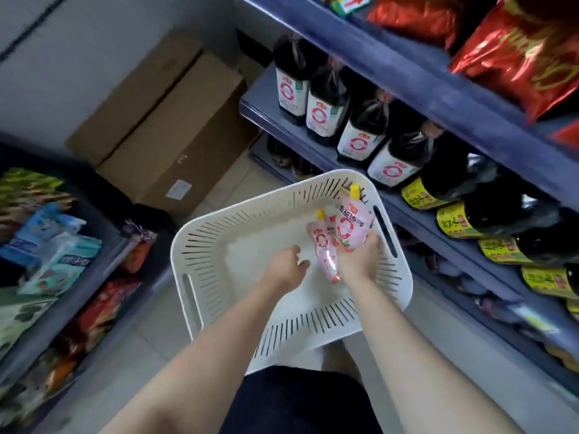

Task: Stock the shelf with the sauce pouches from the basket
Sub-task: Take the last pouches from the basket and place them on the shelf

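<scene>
In the white basket at frame centre, your left hand hangs loosely curled and holds nothing; take the lying pouch beside it. Your right hand grips the upright pouch at its base; lift it cap-up to the shelf at right.

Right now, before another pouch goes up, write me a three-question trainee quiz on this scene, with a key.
1. True or false: the right hand grips a pink yellow-capped sauce pouch inside the white slotted plastic basket.
2. Multiple choice: the left hand holds A) a dark bottle, B) nothing, C) a red bag.
3. Fill in: the dark white-labelled bottles stand on a blue ___.
Key: 1 true; 2 B; 3 shelf.
</scene>
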